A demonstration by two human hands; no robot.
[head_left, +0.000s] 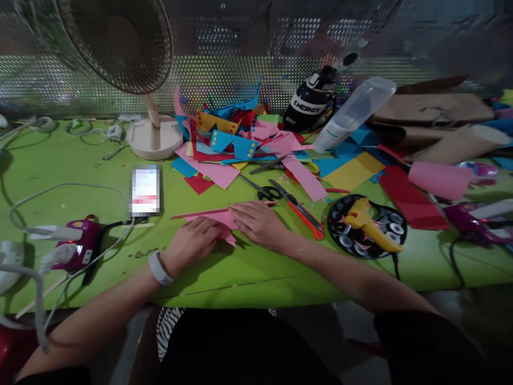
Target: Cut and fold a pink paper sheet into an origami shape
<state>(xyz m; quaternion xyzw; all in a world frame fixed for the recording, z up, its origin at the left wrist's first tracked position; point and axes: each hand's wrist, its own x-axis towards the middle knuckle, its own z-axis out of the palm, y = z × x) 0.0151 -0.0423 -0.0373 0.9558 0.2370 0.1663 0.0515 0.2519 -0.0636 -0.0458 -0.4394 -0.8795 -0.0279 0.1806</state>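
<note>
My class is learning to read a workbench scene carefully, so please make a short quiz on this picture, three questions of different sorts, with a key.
1. True or false: the left hand is holding the scissors.

2. What lies on the black patterned pad?
A) a phone
B) a yellow glue gun
C) a fan

3. Fill in the word: the black bottle behind the paper scraps has "____" in large letters on its label.

Key:
1. False; it is touching pink paper.
2. B.
3. ENERGY.
</note>
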